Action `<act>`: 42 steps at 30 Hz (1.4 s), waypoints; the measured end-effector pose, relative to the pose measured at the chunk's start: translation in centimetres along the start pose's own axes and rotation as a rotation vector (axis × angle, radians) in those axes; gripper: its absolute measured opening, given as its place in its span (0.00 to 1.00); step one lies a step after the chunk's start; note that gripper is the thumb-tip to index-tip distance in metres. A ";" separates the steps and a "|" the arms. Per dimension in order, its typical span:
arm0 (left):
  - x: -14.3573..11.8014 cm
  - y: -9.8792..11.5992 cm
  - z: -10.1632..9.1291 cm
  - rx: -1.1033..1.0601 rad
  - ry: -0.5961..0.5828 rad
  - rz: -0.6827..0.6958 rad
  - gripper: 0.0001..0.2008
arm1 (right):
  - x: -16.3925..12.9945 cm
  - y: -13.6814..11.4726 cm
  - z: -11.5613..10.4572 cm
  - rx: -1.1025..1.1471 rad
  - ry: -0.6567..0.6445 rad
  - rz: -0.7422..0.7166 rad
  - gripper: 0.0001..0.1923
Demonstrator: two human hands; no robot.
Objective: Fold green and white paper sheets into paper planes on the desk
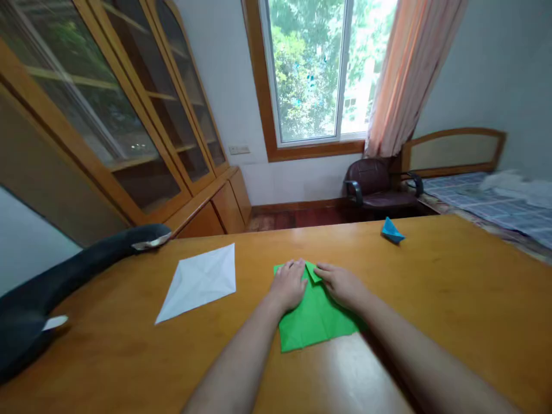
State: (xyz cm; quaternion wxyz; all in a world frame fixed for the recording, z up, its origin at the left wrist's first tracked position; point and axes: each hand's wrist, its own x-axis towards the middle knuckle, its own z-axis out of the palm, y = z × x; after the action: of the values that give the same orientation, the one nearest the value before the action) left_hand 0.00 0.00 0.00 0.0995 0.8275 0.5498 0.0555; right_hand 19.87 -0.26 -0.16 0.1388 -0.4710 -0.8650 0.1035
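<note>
Table: broad wooden top filling the lower view; bears every sheet of paper here; glossy, with window light reflected near the front edge.

Cabinet: glass-fronted, along the left wall; well apart from the hands.

Dark soft object: lying along the table's left edge; pale tags on it; well left of everything in hand.

Green paper: flat on the table, dead centre, directly ahead of both forearms; long axis running from the near edge away toward the window; far corner folded over into a small flap between the two hands.

White paper: creased sheet lying left of the green one; near the left hand, not touching it.

Left hand: laid flat, palm down, fingers together, pressing the far left part of the green paper; just beside the flap.

Right hand: palm down on the far right part; fingertips at the flap's edge; pressing or pinching, cannot tell; about as near the flap as the left.

Blue folded piece: small, standing toward the table's far right; well apart from both hands.
</note>
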 end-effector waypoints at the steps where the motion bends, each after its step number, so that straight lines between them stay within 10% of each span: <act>1: 0.0 0.0 0.0 0.003 0.000 -0.001 0.30 | -0.1 -0.1 0.0 -0.001 -0.002 -0.003 0.26; 42: 0.0 0.1 0.0 0.064 0.028 0.028 0.27 | -0.5 -2.0 0.1 -0.086 -0.076 0.005 0.25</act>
State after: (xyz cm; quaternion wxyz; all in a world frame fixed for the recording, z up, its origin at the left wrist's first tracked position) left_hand 0.06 0.00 0.03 0.0643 0.8371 0.5409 0.0509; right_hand 18.55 -1.73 0.28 0.0850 -0.4745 -0.8721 0.0844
